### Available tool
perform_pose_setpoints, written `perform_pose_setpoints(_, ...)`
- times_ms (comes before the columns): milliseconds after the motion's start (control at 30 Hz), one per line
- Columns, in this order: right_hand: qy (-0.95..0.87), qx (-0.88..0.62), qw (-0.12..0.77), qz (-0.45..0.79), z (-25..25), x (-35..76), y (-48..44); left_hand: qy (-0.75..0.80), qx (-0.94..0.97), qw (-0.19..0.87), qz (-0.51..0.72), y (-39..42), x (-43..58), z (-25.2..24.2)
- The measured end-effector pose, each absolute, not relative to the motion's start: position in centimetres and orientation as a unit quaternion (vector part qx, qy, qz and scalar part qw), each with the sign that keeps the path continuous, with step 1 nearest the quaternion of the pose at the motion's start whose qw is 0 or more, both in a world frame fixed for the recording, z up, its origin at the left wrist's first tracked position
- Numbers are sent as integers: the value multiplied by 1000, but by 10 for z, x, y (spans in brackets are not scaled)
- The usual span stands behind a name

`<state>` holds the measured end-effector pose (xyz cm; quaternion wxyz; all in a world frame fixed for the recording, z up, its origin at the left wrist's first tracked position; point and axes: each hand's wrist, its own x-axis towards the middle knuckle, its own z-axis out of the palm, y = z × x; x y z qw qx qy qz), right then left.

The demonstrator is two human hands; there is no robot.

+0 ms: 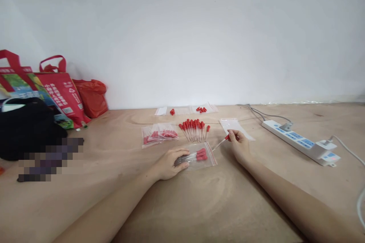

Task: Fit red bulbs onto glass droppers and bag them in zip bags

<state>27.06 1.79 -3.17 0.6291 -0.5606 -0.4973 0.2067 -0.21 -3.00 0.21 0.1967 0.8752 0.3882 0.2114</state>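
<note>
My left hand (172, 162) is closed around the lower end of a clear zip bag (209, 162), which holds several glass droppers with red rubber bulbs (202, 154). Between the fingertips of my right hand (238, 144) is a single dropper (219, 144), pinched at its red bulb. Its glass tip slants down to the left, close to the bag's mouth; whether it has entered the bag I cannot tell. Behind the bag, more red-topped droppers (195, 126) lie fanned out in a row. Beyond my right hand is a flat zip bag (232, 124) with a white panel.
Filled zip bags (159, 135) lie left of the row. Farther back are loose red bulbs (201, 109) on a clear bag and some thin glass tubes (183, 111). A power strip (296, 139) with cables sits at right. Shopping bags (64, 97) and a black bag (28, 129) stand at left.
</note>
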Motion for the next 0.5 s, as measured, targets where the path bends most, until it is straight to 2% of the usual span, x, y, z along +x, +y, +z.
perform_pose_setpoints(200,-541,-527,573,318,-28,258,10,391,876,191,207,-30,-3,1)
perform_pose_setpoints(500,-537,-538,595,261,-37,264,17,389,875,195,214,-29,-3,1)
